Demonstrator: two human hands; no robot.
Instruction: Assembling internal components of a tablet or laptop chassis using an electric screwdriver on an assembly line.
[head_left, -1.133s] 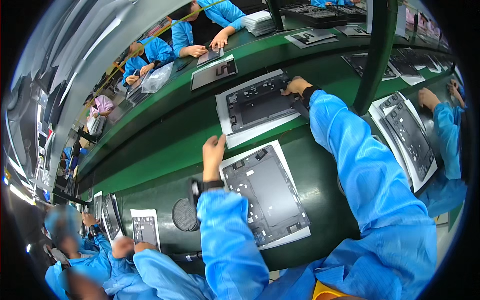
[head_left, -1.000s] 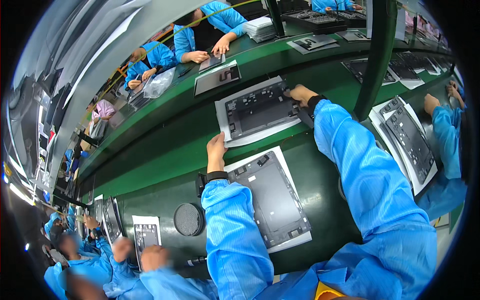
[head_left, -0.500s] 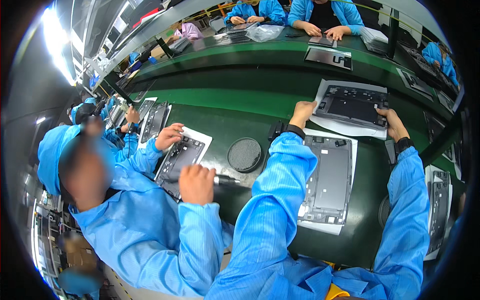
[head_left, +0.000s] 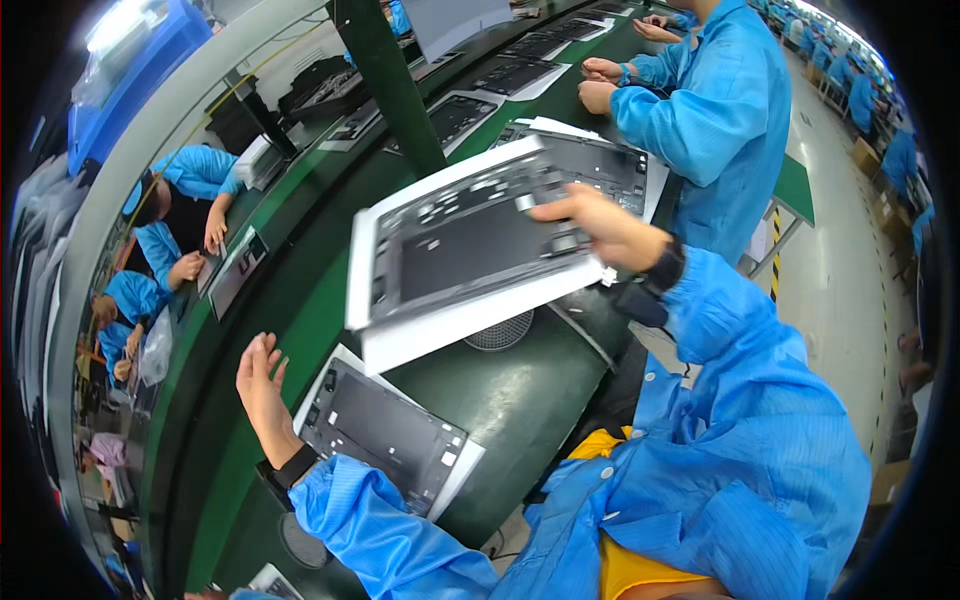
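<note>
My right hand (head_left: 605, 228) grips one end of a dark tablet housing (head_left: 470, 250), thumb on its upper face. The housing hangs tilted over the bench, with a white sheet (head_left: 470, 312) beneath it and small parts along its edges. My left hand (head_left: 262, 395) is raised with fingers stretched out and holds nothing. Beside that hand, a second tablet housing (head_left: 375, 425) lies on another white sheet (head_left: 460, 480). The lifted housing partly covers a round mesh-topped disc (head_left: 500, 332) and another housing (head_left: 600, 165) farther right.
A co-worker in a blue smock (head_left: 700, 120) stands at the right end of the bench. More housings (head_left: 515, 75) line the green bench (head_left: 500, 400) beyond a green post (head_left: 390, 85). Other people (head_left: 175, 200) work across it on the left. A second round disc (head_left: 303, 540) sits near my left forearm.
The view has swung right. My left hand has let go of the housing, and my right hand has carried it rightward with its sheet.
</note>
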